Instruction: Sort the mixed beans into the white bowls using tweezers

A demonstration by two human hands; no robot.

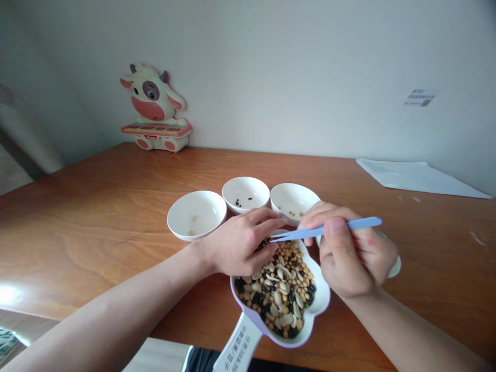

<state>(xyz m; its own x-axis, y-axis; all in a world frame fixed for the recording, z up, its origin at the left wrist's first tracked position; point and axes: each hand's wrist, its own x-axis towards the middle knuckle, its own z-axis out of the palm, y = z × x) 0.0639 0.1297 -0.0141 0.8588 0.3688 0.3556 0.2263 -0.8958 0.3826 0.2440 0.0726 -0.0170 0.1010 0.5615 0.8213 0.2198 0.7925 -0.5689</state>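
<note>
My right hand (354, 253) is closed around light blue tweezers (329, 230), whose tips point left over a lilac-rimmed, cloud-shaped dish (321, 299). Mixed beans, pale nut halves and yellow kernels (282, 289) fill the dish. Over its far left side lies my left hand (250, 240), thumb and index finger apart near the tweezer tips. Whether its fingertips touch any beans is hard to see. Behind my hands, one white bowl (246, 192) holds a few black beans, and another white bowl (294, 199) holds small tan pieces.
At the left is a white bowl (197, 214) with faint tan spots inside. Another white dish (395, 267) is mostly hidden behind my right hand. The labelled handle (238, 343) points toward me. A cow toy keyboard (157, 108) and papers (418, 175) are near the wall.
</note>
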